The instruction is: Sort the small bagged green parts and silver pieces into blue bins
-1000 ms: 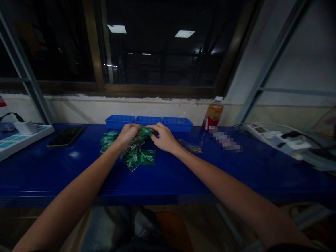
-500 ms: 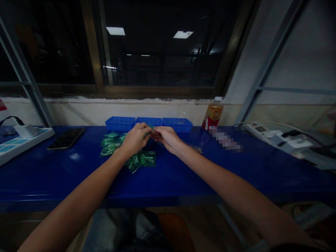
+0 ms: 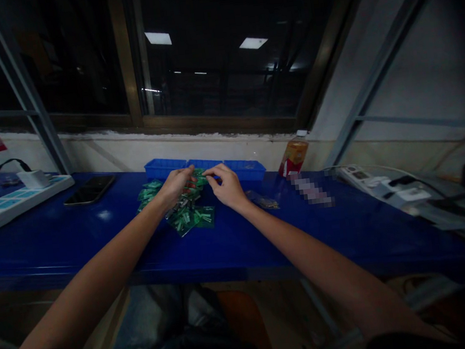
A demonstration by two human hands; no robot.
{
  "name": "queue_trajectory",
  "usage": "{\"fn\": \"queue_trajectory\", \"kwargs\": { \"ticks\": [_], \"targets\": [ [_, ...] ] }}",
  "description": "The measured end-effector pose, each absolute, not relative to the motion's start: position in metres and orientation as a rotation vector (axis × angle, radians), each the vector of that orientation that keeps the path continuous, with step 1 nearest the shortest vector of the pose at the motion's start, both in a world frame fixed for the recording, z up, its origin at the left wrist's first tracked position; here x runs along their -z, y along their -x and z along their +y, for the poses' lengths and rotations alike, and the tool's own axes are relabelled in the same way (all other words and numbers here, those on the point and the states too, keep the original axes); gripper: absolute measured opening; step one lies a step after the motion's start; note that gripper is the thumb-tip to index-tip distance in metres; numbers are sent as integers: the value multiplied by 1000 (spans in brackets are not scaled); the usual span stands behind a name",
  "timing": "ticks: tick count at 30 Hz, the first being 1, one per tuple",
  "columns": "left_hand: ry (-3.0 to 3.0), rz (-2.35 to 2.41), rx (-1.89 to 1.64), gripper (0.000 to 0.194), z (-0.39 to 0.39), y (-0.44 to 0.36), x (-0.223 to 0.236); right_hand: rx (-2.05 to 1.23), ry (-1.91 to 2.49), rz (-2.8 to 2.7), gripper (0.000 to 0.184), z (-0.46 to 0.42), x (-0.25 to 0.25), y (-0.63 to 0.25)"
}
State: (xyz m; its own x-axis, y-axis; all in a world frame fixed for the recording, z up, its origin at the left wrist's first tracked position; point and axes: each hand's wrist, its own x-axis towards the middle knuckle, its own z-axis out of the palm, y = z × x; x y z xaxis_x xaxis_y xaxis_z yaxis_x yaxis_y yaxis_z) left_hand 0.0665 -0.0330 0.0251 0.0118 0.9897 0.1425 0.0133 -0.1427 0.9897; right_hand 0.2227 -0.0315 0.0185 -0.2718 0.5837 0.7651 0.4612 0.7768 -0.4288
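Left hand [image 3: 176, 185] over green packets [image 3: 184, 218], right hand [image 3: 227, 187] just beside; too dim to tell fingers' grip.

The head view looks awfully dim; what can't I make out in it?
In the head view:
Green packets: contents too small and dim; the left hand covers part of the pile.
Blue bins: insides mostly hidden by their near walls.
White power strip: one end cut off by the left edge.
Something near the drink bottle: masked by a pixelated patch.
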Motion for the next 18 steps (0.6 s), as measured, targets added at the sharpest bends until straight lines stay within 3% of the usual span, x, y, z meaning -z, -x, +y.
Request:
{"fn": "queue_trajectory", "kwargs": {
  "ticks": [4, 8, 11, 15, 18],
  "targets": [
    [-1622, 1214, -1472, 18, -35, -69, -24, -253, 901, -1875, 16, -28, -18, -222],
    [-2319, 1346, -1460, 16, -40, -71, -24, -847, 1048, -1656, 42, -22, -17, -223],
    [-2611, 1288, -1312, 20, -42, -73, -22, -1119, 1026, -1488, 40, -19, -15, -224],
    [-2628, 1273, -1212, 25, -40, -77, -19, -997, 1022, -1457, 22, -15, -12, -227],
    [-2258, 1335, -1205, 34, -39, -76, -19, -769, 970, -1594, 21, -14, -11, -228]
  ]
}}
